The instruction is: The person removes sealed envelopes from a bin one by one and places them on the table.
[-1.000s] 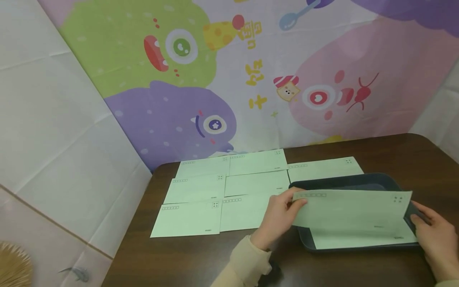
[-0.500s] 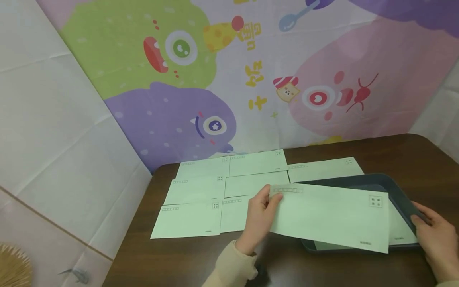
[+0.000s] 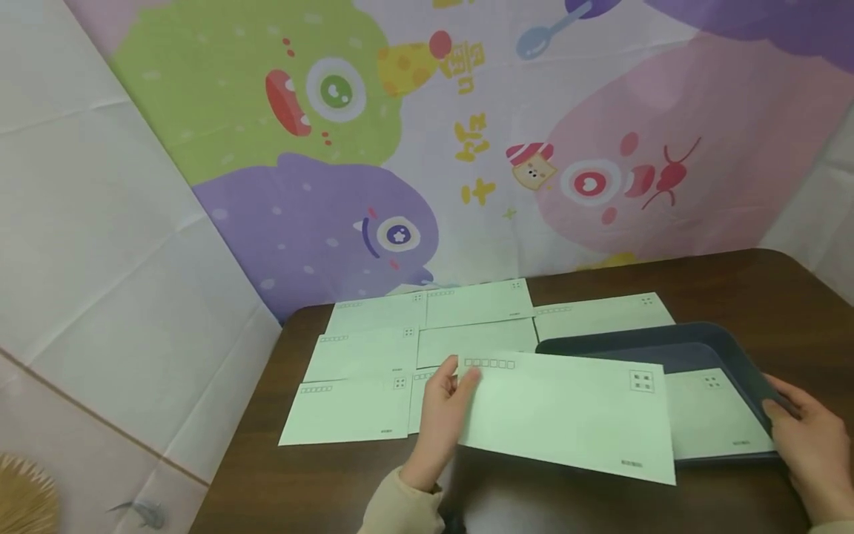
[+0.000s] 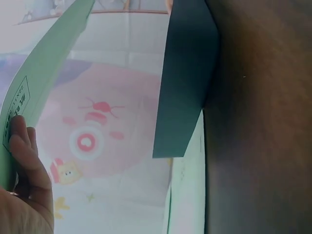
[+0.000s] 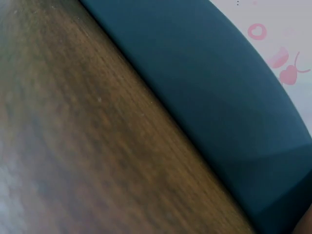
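My left hand (image 3: pixel 439 426) pinches a pale green envelope (image 3: pixel 567 415) by its left end, thumb on the front near the row of small printed squares. The envelope is raised and tilted, covering the left part of a dark tray (image 3: pixel 617 345). Inside the tray lies another pale envelope (image 3: pixel 720 415), partly hidden. With thumb and fingers, my right hand (image 3: pixel 810 445) grips the tray's right rim. In the left wrist view, the left hand (image 4: pixel 31 170) holds the envelope (image 4: pixel 48 68) apart from the tray's side (image 4: pixel 185 78). Only a sliver of the right hand (image 5: pixel 306 225) shows in the right wrist view.
Several envelopes lie in rows on the dark wooden table (image 3: pixel 320 482), left of and behind the tray, including a front-left envelope (image 3: pixel 347 415) and a back-right envelope (image 3: pixel 600 315). A cartoon-printed cloth (image 3: pixel 480 245) hangs behind the table. White sheeting (image 3: pixel 133 222) covers the left side.
My left hand has drawn the held envelope leftward out over the tray's edge, uncovering more of the tray and the envelope inside it. My right hand stays at the tray's rim.
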### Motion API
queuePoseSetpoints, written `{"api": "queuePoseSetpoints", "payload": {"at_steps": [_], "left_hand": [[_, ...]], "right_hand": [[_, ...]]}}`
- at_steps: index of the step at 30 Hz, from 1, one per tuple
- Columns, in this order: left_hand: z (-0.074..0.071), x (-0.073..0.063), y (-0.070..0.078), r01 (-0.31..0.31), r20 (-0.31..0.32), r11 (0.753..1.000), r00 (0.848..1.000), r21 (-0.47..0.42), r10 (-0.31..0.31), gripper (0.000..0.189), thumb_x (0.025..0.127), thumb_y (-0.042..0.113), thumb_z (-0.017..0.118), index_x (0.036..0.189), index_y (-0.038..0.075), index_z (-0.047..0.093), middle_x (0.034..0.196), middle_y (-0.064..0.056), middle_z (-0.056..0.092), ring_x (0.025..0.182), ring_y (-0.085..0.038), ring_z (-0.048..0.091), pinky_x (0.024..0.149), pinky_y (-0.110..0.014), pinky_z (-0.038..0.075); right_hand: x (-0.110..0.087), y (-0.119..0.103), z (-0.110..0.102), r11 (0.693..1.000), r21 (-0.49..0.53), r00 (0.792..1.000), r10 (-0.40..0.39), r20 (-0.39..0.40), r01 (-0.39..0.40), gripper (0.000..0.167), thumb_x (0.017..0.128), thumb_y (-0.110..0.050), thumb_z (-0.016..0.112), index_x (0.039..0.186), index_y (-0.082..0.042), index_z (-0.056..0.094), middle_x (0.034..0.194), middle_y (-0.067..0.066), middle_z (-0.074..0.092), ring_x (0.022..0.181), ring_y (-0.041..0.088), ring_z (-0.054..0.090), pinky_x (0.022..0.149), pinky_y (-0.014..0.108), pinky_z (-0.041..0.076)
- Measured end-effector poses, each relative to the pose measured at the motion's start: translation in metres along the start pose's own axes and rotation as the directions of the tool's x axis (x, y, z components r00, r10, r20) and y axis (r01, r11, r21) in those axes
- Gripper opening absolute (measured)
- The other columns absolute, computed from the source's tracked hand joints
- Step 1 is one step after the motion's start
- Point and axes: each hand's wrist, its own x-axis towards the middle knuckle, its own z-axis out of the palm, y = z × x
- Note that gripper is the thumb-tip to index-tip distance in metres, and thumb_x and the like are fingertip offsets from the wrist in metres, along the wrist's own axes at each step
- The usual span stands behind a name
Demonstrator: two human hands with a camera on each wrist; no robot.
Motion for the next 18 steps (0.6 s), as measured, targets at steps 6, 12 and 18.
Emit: {"api": "queuePoseSetpoints", "payload": {"at_steps": [6,12,18], "left_hand": [[-0.023,-0.008,-0.009,0.103,-0.064,0.994,0.992,-0.037,-0.105,0.025,0.092,0.027,0.054,0.110,0.011,0.057,0.074,-0.005,0.066,0.057,-0.013,0.061,0.050,-0.027,0.049],[-0.040,-0.014,-0.008,0.113,-0.113,0.993,0.987,-0.009,-0.114,0.028,0.092,0.025,0.054,0.113,0.007,0.055,0.075,-0.006,0.066,0.058,-0.011,0.060,0.051,-0.025,0.048],[-0.058,-0.018,-0.011,0.119,-0.160,0.993,0.980,0.011,-0.116,0.030,0.093,0.022,0.053,0.117,0.005,0.053,0.084,-0.011,0.067,0.061,-0.012,0.062,0.053,-0.027,0.050]], "right_hand": [[-0.001,-0.001,-0.001,1.000,-0.019,1.000,-0.004,-0.001,0.004,0.046,0.097,-0.009,0.031,0.143,-0.012,0.027,0.146,0.019,0.026,0.129,0.042,0.029,0.096,0.057,0.029],[-0.002,-0.001,-0.003,1.000,-0.017,1.000,0.001,-0.015,-0.001,0.045,0.098,-0.011,0.031,0.143,-0.012,0.027,0.146,0.019,0.025,0.130,0.042,0.028,0.097,0.058,0.028],[-0.004,-0.002,-0.003,1.000,-0.003,1.000,-0.018,-0.008,0.018,0.046,0.097,-0.011,0.033,0.142,-0.010,0.028,0.145,0.022,0.027,0.127,0.044,0.031,0.094,0.058,0.031]]}}
